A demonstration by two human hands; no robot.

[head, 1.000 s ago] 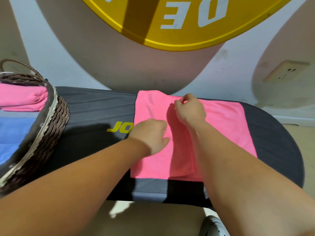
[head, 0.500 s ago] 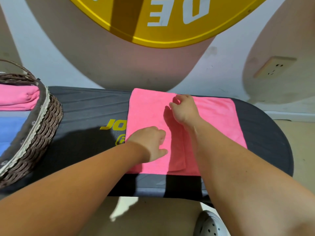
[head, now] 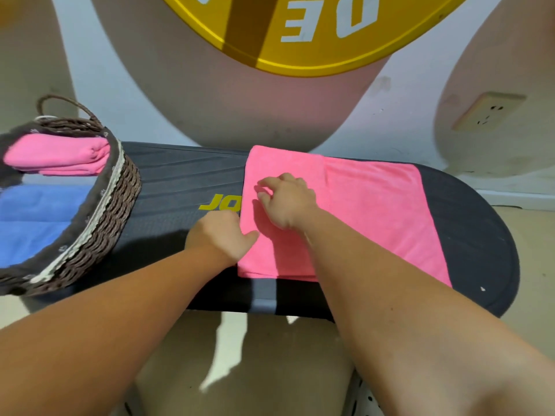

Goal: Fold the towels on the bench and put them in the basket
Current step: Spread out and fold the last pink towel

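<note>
Head view, I'm looking down at the bench (head: 180,181), a dark padded top running from 9 to 3 o'clock across the frame. The pink towel (head: 375,211) lies flat on it, from centre out toward 3 o'clock. Its left part looks doubled, with a layer edge showing near the far side. Its right end stops short of the bench's rounded end.

The left hand (head: 220,235) is at the towel's left edge, just 7 o'clock of centre. Its fingers are curled tight under the palm and the thumb lies on the pink cloth, so I log it as gripping that edge.

The right hand (head: 288,205) is at centre, on top of the towel just inside the same left edge. Its fingers are bent with the tips down on the cloth. I cannot tell whether it pinches the cloth or only presses. The hands are near each other, not touching.

The basket (head: 99,211), brown wicker with a pale trim, sits on the bench's left end at 9 o'clock, and its handle (head: 64,103) stands up at the far side. Inside it, a folded pink towel (head: 57,154) lies at the far side and a blue towel (head: 33,211) nearer me.

Yellow lettering (head: 220,202) on the bench is partly covered by the towel and left hand. A yellow disc (head: 300,55) with white letters is at 12 o'clock. A wall socket (head: 489,114) is at 2 o'clock.
</note>
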